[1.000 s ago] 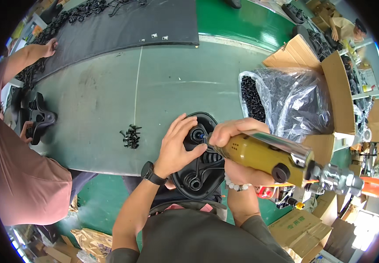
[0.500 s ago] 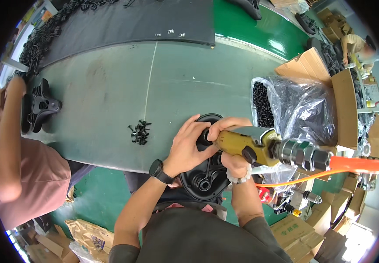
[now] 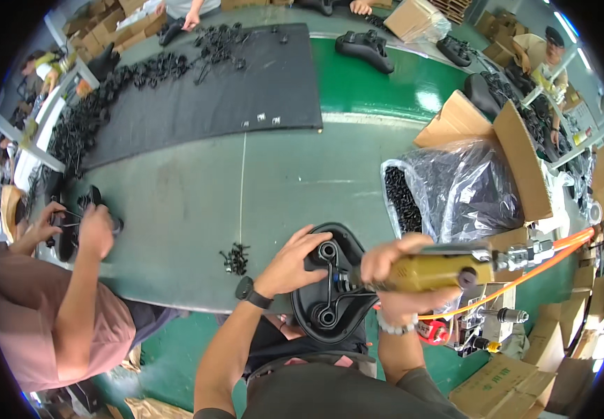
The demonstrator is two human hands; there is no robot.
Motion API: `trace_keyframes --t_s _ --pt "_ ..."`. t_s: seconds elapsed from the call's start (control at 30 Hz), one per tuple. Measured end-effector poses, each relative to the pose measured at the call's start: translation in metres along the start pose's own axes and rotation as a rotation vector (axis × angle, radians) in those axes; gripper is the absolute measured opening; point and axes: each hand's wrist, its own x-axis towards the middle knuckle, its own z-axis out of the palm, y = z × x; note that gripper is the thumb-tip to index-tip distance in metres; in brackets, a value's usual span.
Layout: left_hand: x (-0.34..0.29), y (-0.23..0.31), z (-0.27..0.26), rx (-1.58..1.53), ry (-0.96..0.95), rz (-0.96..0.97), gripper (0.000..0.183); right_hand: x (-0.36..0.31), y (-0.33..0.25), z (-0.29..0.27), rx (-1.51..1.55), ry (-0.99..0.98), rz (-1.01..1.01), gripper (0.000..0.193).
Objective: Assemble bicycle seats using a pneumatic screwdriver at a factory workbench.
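An upturned black bicycle saddle (image 3: 307,297) lies at the table's near edge, its metal frame with two round coils facing up. My left hand (image 3: 286,267) grips its left rim, fingers along the edge and thumb over the inside. In my right hand (image 3: 413,302) is a yellow air screwdriver (image 3: 436,271), held level with its nose pointing left. The nose reaches the middle of the saddle's frame; whether a screw sits at the tip I cannot tell. A small pile of black screws (image 3: 235,259) lies left of my left hand.
At the right, an open carton (image 3: 522,164) holds a clear bag (image 3: 455,188) of black screws. An orange hose (image 3: 525,279) runs rightward from the driver. A co-worker's hand (image 3: 96,234) works on another saddle at the left. A black mat (image 3: 211,105) with dark parts covers the far table.
My right hand and the driver have swung so the nose meets the saddle's middle. My left hand has shifted onto the saddle's left rim. The view has tilted up, and the co-worker's hands have come down.
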Motion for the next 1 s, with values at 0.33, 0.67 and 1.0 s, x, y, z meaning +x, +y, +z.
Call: trace_keyframes --t_s 0.33,0.67,1.0 --pt "0.122 -0.005 -0.007 -0.394 0.709 -0.298 0.039 -0.048 -0.051 -0.039 -0.002 0.265 0.026 0.092" --pt "0.051 0.016 -0.007 0.372 0.340 -0.068 0.042 -0.065 -0.020 -0.076 0.014 0.075 0.132 0.093" --pt "-0.075 -0.040 -0.024 0.905 0.458 -0.351 0.028 -0.076 0.001 -0.059 0.095 0.051 0.251 0.087"
